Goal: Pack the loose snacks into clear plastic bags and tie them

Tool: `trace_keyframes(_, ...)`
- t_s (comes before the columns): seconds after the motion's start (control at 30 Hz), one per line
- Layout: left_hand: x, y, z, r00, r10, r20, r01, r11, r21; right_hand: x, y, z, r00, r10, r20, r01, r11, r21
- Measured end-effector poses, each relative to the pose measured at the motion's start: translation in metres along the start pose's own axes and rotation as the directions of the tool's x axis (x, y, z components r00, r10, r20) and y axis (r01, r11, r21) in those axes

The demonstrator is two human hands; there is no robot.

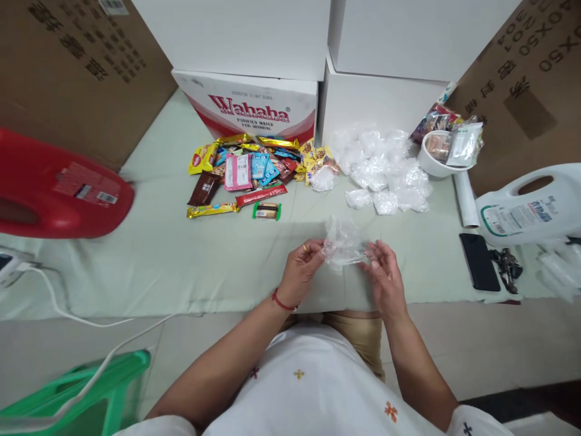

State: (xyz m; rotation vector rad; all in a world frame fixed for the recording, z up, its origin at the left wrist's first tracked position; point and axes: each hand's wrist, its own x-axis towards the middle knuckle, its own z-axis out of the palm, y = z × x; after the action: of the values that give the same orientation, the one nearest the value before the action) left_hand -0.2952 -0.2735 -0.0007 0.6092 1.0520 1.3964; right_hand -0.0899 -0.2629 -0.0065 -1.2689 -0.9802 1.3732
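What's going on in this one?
A person at a table covered with pale green cloth is handling a thin piece of clear plastic. The left hand pinches one side; the right hand has its fingers at the opposite edge, though how firmly they grip is hard to tell. Beyond the hands, wrapped snacks lie in front of the Wahaha box, with a heap of clear plastic bundles to their right.
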Motion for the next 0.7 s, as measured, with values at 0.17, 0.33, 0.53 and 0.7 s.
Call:
trace_keyframes(0.17,-0.005,-0.001,0.008,0.994,0.009,0.105,-0.018,0.996,0.085,0.015,-0.010,0.005,0.998,0.065,-0.016,-0.066,0.994,-0.082)
trace_keyframes(0.33,0.004,-0.006,0.004,0.979,-0.094,-0.182,0.087,0.995,-0.045,0.021,-0.010,0.004,0.987,0.159,-0.017,-0.159,0.986,-0.042)
trace_keyframes(0.53,0.003,0.001,-0.039,0.957,0.229,-0.180,-0.078,0.796,0.600,0.096,-0.041,-0.059,0.974,0.044,-0.224,-0.082,0.983,-0.163)
trace_keyframes(0.7,-0.014,0.001,-0.078,0.924,0.381,-0.026,-0.184,0.504,0.844,0.219,-0.099,-0.118,0.830,-0.125,-0.544,-0.118,0.914,-0.389)
